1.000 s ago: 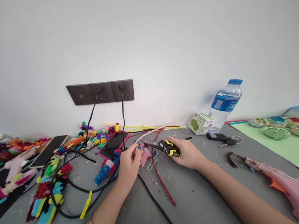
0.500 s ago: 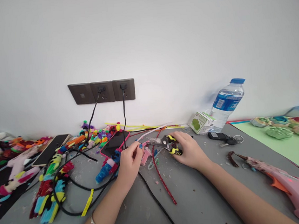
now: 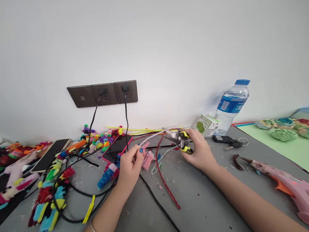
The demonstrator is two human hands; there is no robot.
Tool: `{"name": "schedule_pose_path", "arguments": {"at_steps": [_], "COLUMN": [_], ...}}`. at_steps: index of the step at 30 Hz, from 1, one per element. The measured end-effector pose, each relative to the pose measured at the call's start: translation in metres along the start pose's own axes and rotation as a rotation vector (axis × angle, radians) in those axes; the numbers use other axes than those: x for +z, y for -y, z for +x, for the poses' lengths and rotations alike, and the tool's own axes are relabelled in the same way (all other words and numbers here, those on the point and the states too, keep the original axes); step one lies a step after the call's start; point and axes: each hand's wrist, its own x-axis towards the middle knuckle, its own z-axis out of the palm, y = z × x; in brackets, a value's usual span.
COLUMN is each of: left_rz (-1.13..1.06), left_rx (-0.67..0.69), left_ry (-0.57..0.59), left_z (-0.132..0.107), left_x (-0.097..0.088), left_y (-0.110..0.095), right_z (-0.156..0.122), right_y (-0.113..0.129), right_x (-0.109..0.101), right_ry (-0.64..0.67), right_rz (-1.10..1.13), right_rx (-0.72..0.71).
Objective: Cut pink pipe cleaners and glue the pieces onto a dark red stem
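My right hand (image 3: 197, 150) is closed round the yellow-and-black handles of a pair of pliers (image 3: 180, 138), lifted a little off the grey table (image 3: 201, 206) with the jaws pointing left and up. My left hand (image 3: 130, 165) pinches a small pink piece (image 3: 147, 159) that rests on the table just to its right; the fingers are pressed together. A red glittery pipe cleaner (image 3: 164, 179) lies between my hands. A phone in a pink case (image 3: 116, 147) lies behind my left hand.
Black cables (image 3: 157, 203) run from the wall sockets (image 3: 102, 94) across the table. Colourful pipe-cleaner figures (image 3: 49, 202) crowd the left side. A pink glue gun (image 3: 289, 187), a water bottle (image 3: 231, 105), a small carton (image 3: 206, 125) and keys (image 3: 228, 140) lie to the right, with a green mat (image 3: 297, 149) beyond.
My right hand has lifted the pliers off the table and carried them up and to the right, away from the pink piece. My left hand has stayed almost in place.
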Motion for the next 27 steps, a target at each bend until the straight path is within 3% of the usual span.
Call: {"name": "schedule_pose_path", "arguments": {"at_steps": [5,9,14,22,27], "left_rz": [0.076,0.236,0.360,0.549,0.587], "left_rx": [0.003,0.089,0.097,-0.045,-0.063], "left_ry": [-0.199,-0.247,-0.210,-0.029,-0.011], "left_z": [0.005,0.008,0.010,0.007,0.006], "left_x": [-0.007,-0.013,-0.014,-0.007,-0.007], "left_y": [0.006,0.009,0.011,0.016,0.014], "right_z": [0.001,0.001,-0.002,-0.003,-0.004], "right_y": [-0.008,-0.007,-0.005,-0.021,-0.025], "right_x": [0.002,0.007,0.011,0.017,0.023], "right_ry": [-0.076,-0.026,0.002,0.097,0.152], "right_rz": [-0.017,-0.105,-0.210,-0.246,-0.283], "right_rx": [0.155,0.178,0.219,0.290,0.270]}}
